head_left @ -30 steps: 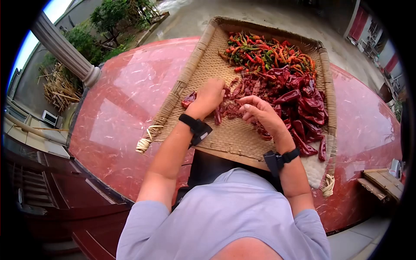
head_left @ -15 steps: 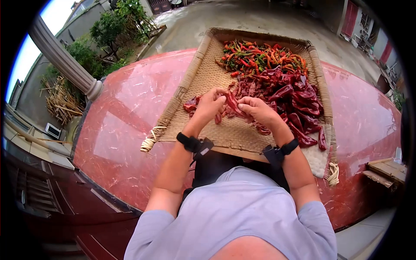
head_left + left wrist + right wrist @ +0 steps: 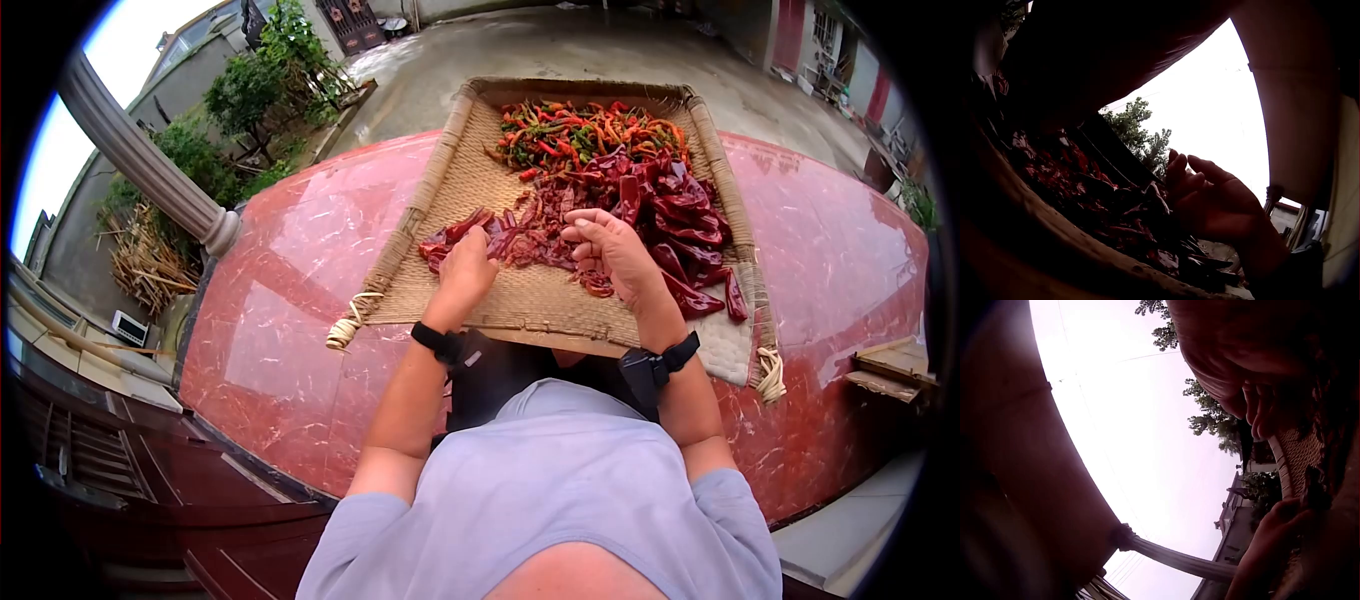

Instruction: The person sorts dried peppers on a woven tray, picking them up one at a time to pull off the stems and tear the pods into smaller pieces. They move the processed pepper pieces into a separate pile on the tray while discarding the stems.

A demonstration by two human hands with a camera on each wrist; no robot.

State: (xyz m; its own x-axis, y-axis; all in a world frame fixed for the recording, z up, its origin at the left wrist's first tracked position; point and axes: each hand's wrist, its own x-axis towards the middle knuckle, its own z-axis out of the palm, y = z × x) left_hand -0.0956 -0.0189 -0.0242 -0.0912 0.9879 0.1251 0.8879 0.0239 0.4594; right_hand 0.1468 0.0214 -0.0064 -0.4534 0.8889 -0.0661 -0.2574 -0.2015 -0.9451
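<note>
My left hand is over the left side of a woven tray. Its fingers pinch a dried red chili pepper, dark in the right wrist view, above a small heap of red peppers. My right hand hovers over the middle of the tray, fingers loosely bent with nothing visible between them. Below and beyond it lie crumpled dried chilies. To its right is a heap of large, glossy dark red peppers. The left wrist view is dim.
Thin red, orange and green chilies fill the tray's far end. A raised woven rim borders the tray, and a white pad lies at its near right corner. Around it is a red marble floor, with a column at left.
My hands came together around a dried red chili half a second ago, then parted. The left hand moved left and down toward the small heap; the right drew away to the right.
</note>
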